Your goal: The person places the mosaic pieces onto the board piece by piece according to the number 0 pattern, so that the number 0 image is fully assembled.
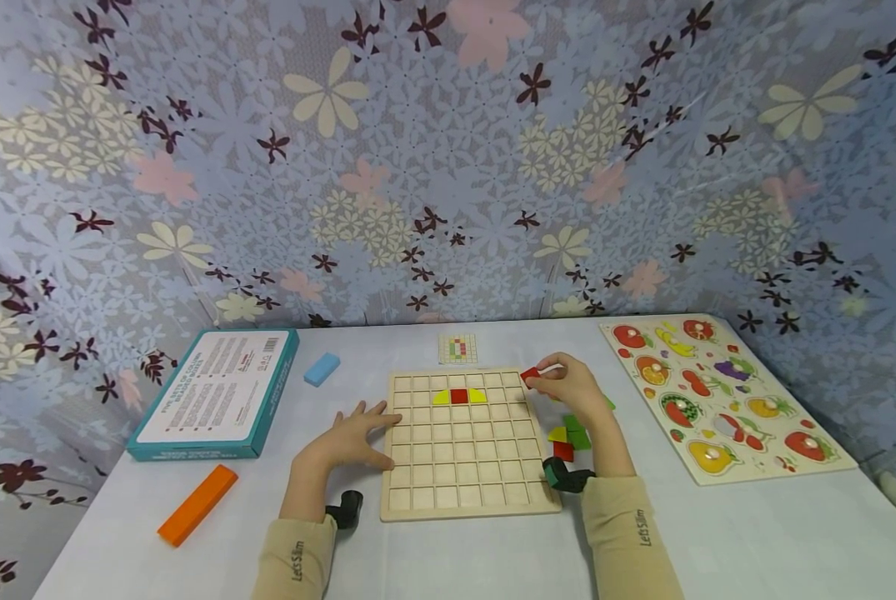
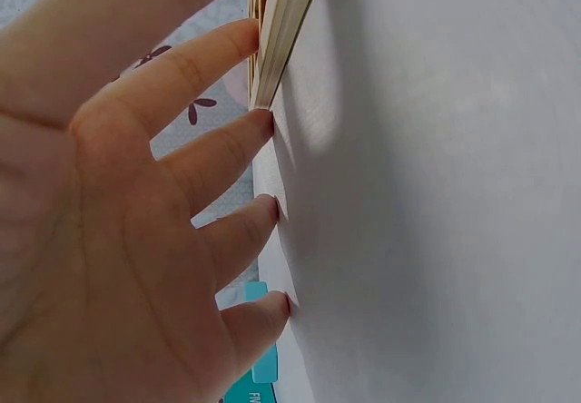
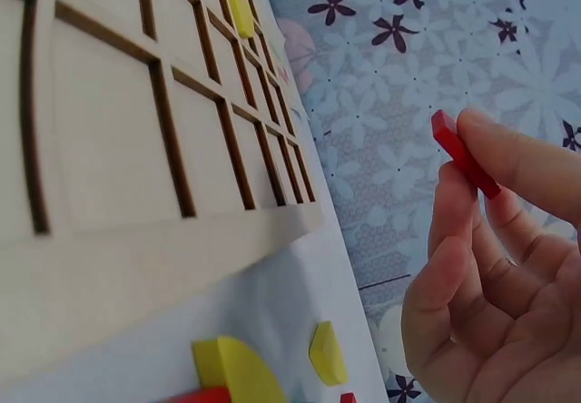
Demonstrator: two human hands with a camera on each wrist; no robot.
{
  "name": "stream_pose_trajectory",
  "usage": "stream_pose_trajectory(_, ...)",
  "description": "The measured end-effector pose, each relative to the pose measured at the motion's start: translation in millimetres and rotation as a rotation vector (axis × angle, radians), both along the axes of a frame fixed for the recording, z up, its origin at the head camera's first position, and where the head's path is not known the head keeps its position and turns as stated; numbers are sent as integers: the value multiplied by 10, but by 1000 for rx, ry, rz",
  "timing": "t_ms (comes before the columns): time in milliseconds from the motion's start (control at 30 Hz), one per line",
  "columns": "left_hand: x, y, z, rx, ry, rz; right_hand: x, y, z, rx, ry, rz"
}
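Note:
A wooden grid board [image 1: 463,450] lies in the middle of the table. In one of its upper rows sits a red square tile [image 1: 458,397] with a yellow curved tile [image 1: 442,397] to its left and another yellow tile [image 1: 477,397] to its right. My right hand [image 1: 570,387] pinches a red tile [image 3: 465,155] between thumb and fingers, above the board's top right corner. My left hand [image 1: 348,442] has its fingers spread, with fingertips touching the board's left edge; the left wrist view shows the palm [image 2: 118,230] and the board's side [image 2: 286,31].
Loose green tiles [image 1: 578,433] and a red one [image 1: 563,452] lie right of the board. A pattern card [image 1: 458,349] stands behind it. Leftward are a teal box [image 1: 200,392], a blue block [image 1: 322,369] and an orange bar [image 1: 197,505]. A fruit puzzle board [image 1: 725,400] lies far right.

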State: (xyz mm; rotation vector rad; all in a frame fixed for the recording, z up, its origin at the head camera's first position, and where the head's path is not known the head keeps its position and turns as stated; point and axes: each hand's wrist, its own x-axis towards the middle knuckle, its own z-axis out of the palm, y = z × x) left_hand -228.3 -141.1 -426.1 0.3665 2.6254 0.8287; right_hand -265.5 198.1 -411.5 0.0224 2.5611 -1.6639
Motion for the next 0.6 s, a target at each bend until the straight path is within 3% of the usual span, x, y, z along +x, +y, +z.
stream_pose_trajectory(300, 7, -8, -1, 1, 1, -9, -6, -97, 2, -16, -20, 27)
stream_pose_trajectory(600, 10, -9, -8, 4, -1, -3, -5, -221, -36, 15, 16, 42)
